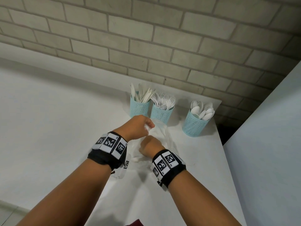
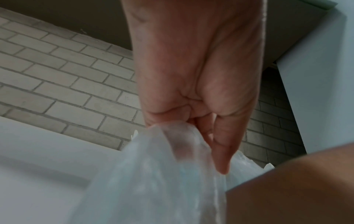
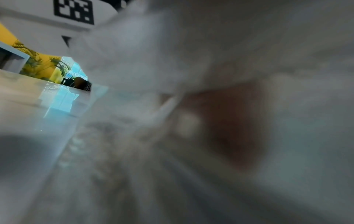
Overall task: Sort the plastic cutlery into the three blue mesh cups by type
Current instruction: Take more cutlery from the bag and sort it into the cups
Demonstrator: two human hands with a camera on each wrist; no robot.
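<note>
Three blue mesh cups stand by the brick wall: one with knives (image 1: 139,109), one with forks (image 1: 161,115), one with spoons (image 1: 194,127) further right. In front of them a clear plastic bag (image 1: 164,136) lies crumpled on the white table (image 1: 203,160). My left hand (image 1: 140,128) holds the bag's upper edge, and in the left wrist view its curled fingers (image 2: 220,148) pinch the bag's film (image 2: 153,174). My right hand (image 1: 149,144) is down in the bag with its fingers hidden. The right wrist view is blurred by plastic (image 3: 191,60) over the lens.
The table's right edge (image 1: 228,168) runs close beside the spoon cup, with a white panel (image 1: 268,128) beyond a dark gap. The brick wall (image 1: 146,46) stands directly behind the cups. A dark red object (image 1: 136,223) shows at the bottom edge.
</note>
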